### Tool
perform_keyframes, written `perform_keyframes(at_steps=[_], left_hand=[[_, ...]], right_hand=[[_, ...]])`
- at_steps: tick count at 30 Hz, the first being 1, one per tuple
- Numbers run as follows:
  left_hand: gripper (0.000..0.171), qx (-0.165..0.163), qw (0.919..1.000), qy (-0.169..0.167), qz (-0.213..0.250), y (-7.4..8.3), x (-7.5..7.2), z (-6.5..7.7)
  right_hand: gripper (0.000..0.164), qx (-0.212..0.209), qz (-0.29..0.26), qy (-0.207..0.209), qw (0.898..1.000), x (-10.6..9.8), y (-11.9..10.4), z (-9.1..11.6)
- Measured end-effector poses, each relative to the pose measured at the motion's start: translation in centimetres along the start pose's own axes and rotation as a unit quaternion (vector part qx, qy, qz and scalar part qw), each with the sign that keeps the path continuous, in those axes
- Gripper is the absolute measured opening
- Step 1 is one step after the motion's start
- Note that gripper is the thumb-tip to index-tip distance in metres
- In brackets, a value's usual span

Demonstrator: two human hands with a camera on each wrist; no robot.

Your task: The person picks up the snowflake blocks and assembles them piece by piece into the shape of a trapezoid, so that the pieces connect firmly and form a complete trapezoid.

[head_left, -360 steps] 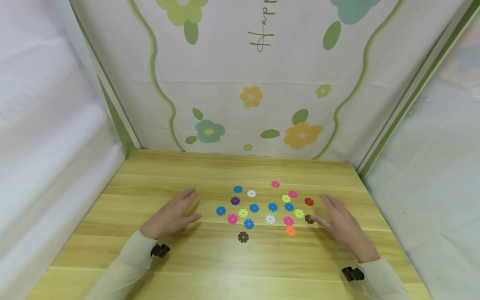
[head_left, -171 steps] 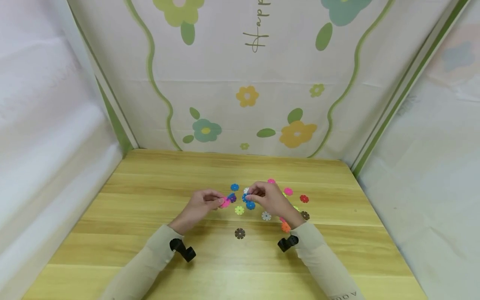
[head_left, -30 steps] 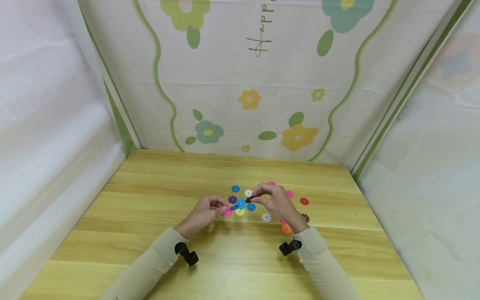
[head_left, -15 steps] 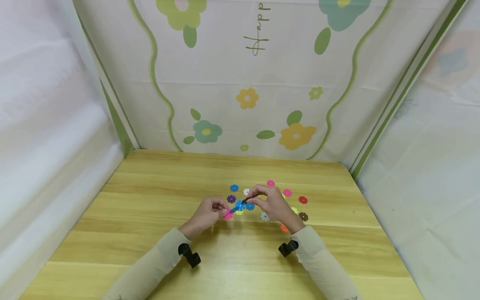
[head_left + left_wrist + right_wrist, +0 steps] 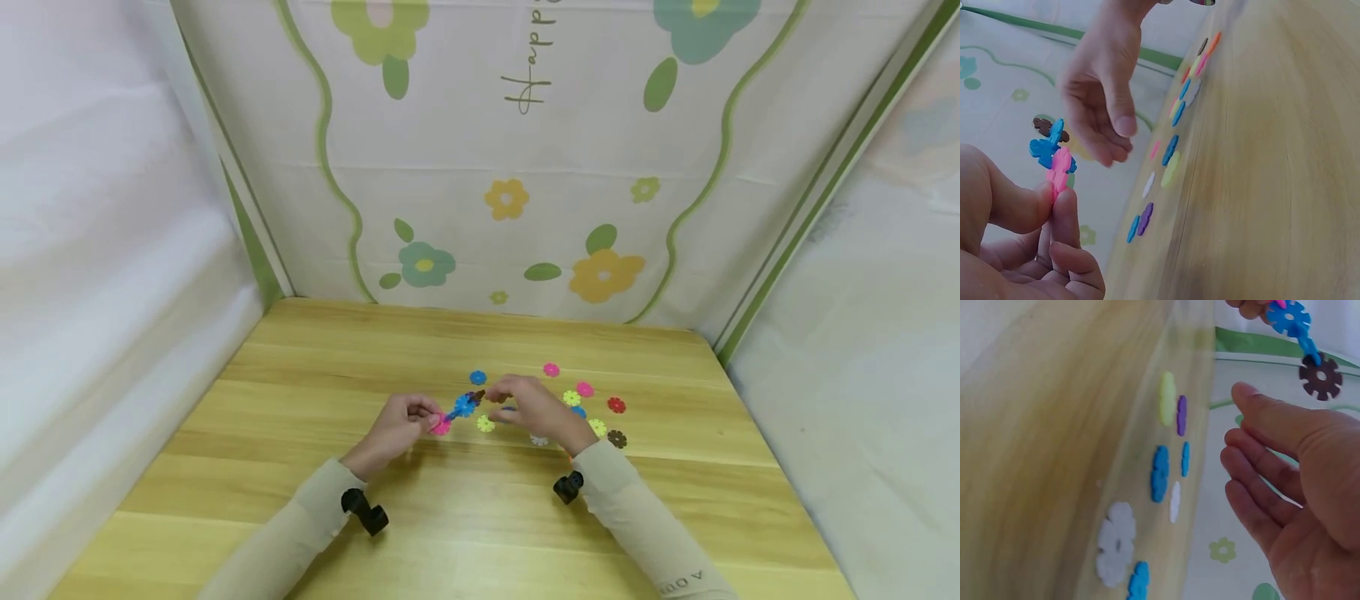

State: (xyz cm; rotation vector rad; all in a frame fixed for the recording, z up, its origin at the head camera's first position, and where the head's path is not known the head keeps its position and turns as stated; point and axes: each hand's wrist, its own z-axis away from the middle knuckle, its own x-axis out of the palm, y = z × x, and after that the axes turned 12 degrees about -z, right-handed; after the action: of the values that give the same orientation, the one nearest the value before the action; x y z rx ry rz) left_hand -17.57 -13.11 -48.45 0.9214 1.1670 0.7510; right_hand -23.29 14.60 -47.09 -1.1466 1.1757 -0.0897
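Note:
My left hand (image 5: pixel 397 427) pinches a pink notched snowflake disc (image 5: pixel 1059 170) between thumb and forefinger. Joined onto that disc is a short chain held above the table: two blue discs (image 5: pixel 1288 319) set at angles, then a brown disc (image 5: pixel 1320 377) at the far end. Just right of the brown end is my right hand (image 5: pixel 536 412), its fingers loosely bent and apart, with nothing between them. A yellow disc (image 5: pixel 486 424) lies below the chain. Part of a blue disc and most of a white one are hidden behind my right hand in the head view.
Loose discs lie flat on the wooden table (image 5: pixel 337 358), including a blue one (image 5: pixel 477 377), a red one (image 5: pixel 617 405) and a second brown one (image 5: pixel 617 438). A flower-print cloth (image 5: pixel 450 208) stands behind the table, with white cloth at both sides.
From separate discs on the table, several are now linked in my left hand. Over the last half second my right hand has let go of the brown disc, which stays on the chain.

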Motion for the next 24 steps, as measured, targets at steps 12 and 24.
perform_keyframes(at_steps=[12, 24], left_hand=[[0.008, 0.008, 1.0, -0.003, -0.005, 0.0, 0.3, -0.2], [0.008, 0.006, 1.0, -0.004, -0.002, -0.2, 0.5, -0.4]], right_hand=[[0.021, 0.04, 0.039, -0.046, 0.997, 1.9, 0.8, -0.8], [0.005, 0.048, -0.085, 0.056, 0.994, -0.2, -0.1, 0.5]])
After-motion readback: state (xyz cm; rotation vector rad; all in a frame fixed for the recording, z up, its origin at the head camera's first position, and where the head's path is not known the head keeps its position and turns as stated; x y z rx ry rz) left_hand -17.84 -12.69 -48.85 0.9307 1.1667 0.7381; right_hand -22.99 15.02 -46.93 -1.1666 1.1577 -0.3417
